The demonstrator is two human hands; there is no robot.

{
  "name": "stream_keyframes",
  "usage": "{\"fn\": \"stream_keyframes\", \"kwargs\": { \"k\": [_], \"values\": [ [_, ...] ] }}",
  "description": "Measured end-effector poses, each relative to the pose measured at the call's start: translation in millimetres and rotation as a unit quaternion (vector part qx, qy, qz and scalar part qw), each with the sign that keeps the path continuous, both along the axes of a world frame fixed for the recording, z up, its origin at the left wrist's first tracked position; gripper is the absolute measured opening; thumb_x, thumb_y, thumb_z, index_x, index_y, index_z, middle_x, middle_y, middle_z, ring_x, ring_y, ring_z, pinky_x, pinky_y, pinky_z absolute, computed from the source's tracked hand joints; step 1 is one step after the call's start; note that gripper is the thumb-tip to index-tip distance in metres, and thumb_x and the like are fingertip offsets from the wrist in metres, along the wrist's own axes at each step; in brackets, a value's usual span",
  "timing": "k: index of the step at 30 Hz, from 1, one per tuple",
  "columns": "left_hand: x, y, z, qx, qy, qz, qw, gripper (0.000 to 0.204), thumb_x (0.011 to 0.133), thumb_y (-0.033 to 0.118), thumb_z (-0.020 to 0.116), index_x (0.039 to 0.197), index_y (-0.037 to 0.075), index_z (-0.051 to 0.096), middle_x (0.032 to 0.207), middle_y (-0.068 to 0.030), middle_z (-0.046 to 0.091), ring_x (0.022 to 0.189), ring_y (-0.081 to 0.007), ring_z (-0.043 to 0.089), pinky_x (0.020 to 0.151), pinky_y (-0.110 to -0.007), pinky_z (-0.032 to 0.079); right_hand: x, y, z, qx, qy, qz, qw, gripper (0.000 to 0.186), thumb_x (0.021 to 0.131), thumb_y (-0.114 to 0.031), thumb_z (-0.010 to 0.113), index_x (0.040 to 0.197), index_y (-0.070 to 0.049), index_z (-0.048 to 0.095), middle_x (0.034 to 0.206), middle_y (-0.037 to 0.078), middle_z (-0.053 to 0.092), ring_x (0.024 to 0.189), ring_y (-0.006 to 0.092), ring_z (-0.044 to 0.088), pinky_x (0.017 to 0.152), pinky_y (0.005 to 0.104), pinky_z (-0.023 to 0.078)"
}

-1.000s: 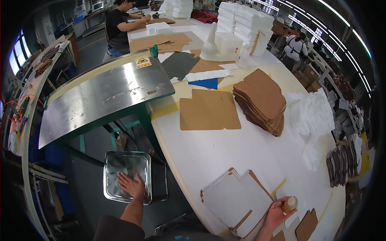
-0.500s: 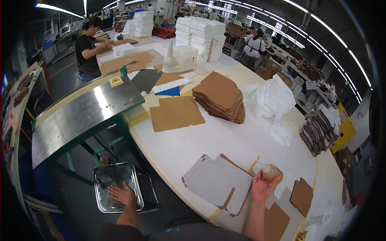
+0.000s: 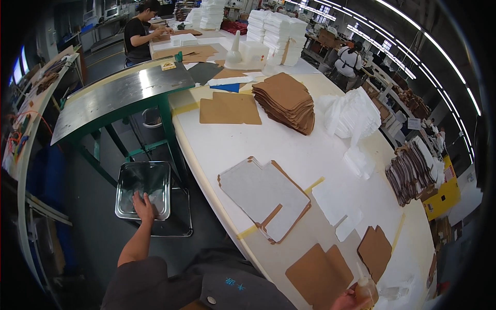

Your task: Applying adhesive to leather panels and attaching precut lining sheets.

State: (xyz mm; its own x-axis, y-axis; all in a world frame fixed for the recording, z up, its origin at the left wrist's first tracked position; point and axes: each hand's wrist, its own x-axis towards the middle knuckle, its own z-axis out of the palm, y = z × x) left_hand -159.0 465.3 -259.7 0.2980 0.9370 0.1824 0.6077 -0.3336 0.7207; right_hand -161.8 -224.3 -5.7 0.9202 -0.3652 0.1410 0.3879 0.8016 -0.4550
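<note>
My left hand [image 3: 144, 208] rests with its fingers stretched out on the near part of a shiny square metal stool seat [image 3: 160, 175]. Down at the lower right, my right hand [image 3: 346, 300] is closed round a clear squeeze bottle [image 3: 367, 292] with amber liquid and a thin nozzle; the lower picture edge cuts off part of this hand. Beside the bottle lie brown cut pieces [image 3: 315, 271] and a smaller brown piece [image 3: 374, 250]. Farther in on the table, a stack of grey-white pieces with brown edges [image 3: 261, 194] lies flat.
The pale worktable [image 3: 206, 165] has a curved edge between my two arms. On it stand a fanned brown stack [image 3: 284, 101], a flat brown piece [image 3: 230, 108] and a white bundle [image 3: 351, 113]. A green-framed metal-topped bench [image 3: 119, 90] adjoins it. A co-worker [image 3: 139, 33] sits at far left.
My right hand has carried the squeeze bottle toward me, down to the lower right. The left hand has slid to the stool's near side. The view has shifted, showing more of my lap.
</note>
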Motion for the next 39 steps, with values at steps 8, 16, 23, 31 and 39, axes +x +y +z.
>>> {"fn": "stream_keyframes", "kwargs": {
  "k": [8,16,23,31,39],
  "values": [
    [18.6,-146.0,142.5,0.051,-0.217,-0.164,0.961,0.048,0.104,0.028,0.042,0.144,0.001,0.040,0.149,-0.0197,0.040,0.142,-0.0351,0.032,0.116,-0.041,0.023,-53.2,-44.0,-27.5,0.038,-0.026,-0.102,0.994,0.065,0.086,-0.037,0.071,0.134,0.000,0.050,0.133,0.019,0.055,0.117,0.0346,0.053,0.081,0.0393,0.049],
    [73.0,-299.3,242.4,0.064,-0.280,-0.482,0.828,0.048,0.102,0.017,0.038,0.145,-0.003,0.036,0.151,-0.0175,0.038,0.146,-0.0317,0.026,0.119,-0.043,0.017,-47.9,-38.2,-46.7,0.134,-0.047,-0.062,0.988,0.059,0.092,-0.035,0.067,0.140,-0.010,0.044,0.138,0.010,0.051,0.126,0.0280,0.048,0.082,0.0337,0.047],
    [77.5,-385.7,261.3,0.128,-0.088,-0.781,0.605,0.057,0.092,0.029,0.059,0.139,0.001,0.044,0.149,-0.0208,0.039,0.145,-0.0424,0.021,0.118,-0.053,0.015,-46.1,-44.4,-50.9,0.122,-0.051,-0.089,0.987,0.056,0.092,-0.035,0.067,0.137,-0.008,0.046,0.136,0.010,0.052,0.124,0.0267,0.050,0.082,0.0332,0.047],
    [84.2,-421.7,221.1,0.170,0.085,-0.882,0.432,0.079,0.097,0.048,0.047,0.151,-0.003,0.021,0.162,-0.0174,0.011,0.150,-0.0325,0.005,0.120,-0.052,0.010,-70.5,-52.4,-60.0,0.012,-0.008,-0.157,0.987,0.062,0.091,-0.034,0.065,0.139,-0.002,0.043,0.137,0.016,0.049,0.120,0.0306,0.050,0.084,0.0366,0.048],
    [91.7,-418.7,216.2,0.161,0.080,-0.881,0.437,0.082,0.096,0.050,0.047,0.151,-0.003,0.019,0.162,-0.0168,0.012,0.150,-0.0303,0.008,0.120,-0.051,0.012,-23.7,-16.7,-29.4,-0.019,0.046,-0.153,0.987,0.064,0.084,-0.040,0.072,0.128,0.002,0.053,0.121,0.020,0.059,0.103,0.0333,0.056,0.076,0.0390,0.048]
  ]
}}
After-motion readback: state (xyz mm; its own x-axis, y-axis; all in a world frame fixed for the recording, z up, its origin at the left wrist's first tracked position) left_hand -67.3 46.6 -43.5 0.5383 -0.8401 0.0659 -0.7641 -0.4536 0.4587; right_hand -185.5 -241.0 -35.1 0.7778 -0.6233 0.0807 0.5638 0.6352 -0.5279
